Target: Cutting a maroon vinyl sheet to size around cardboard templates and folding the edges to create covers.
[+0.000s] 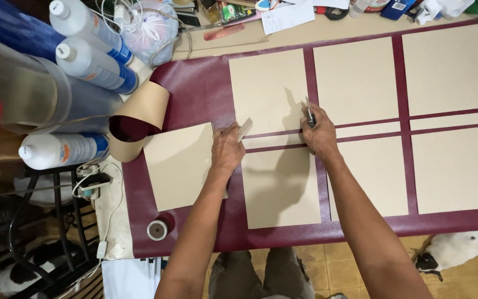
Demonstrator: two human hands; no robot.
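Maroon leatherette sheet [195,94] covers most of the table [283,39], and tan cardboard panels lie on it in two rows with narrow maroon gaps between them. The right hand [320,132] has its fingers closed around a small metal cutter [310,115], whose tip stands just above the fingers, at the vertical gap between two upper panels. The left hand [227,149] presses flat on the sheet, and its fingers pinch a small cardboard strip [244,129] that sticks up at an angle just beyond the fingertips. Directly under the left fingers, toward the wrist side, lies a loose cardboard panel [179,166], a little turned compared with the others. Between both hands lies a thin cardboard strip panel [275,139]. Far from the fingers, at the sheet's left end, the material curls up in a roll [136,119]. A tape roll [157,229] sits near the left forearm. White bottles [62,149] lie further left, off the sheet.
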